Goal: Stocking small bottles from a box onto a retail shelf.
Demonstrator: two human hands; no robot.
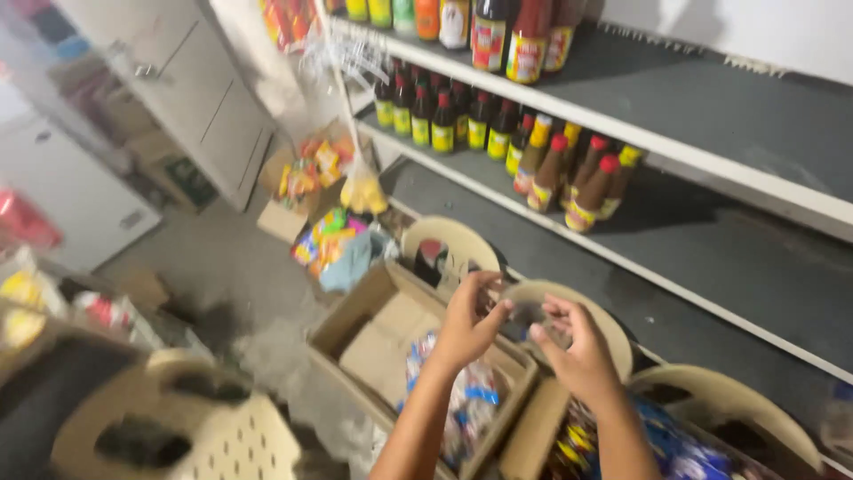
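Hands over open cardboard box (373,333), bottle shelves (622,133) behind.
Left hand (468,322) and right hand (577,347) pinch a small clear packet (526,313); its orientation is blurred.

The whole view is smeared by motion. Between the left hand (468,322) and the right hand (577,348) sits something small and clear (526,313), too blurred to name. The top row of bottles (498,31) is cut off by the upper edge. The beige plastic chair (178,427) runs off the bottom edge, and the red shape (22,220) at far left is unreadable.
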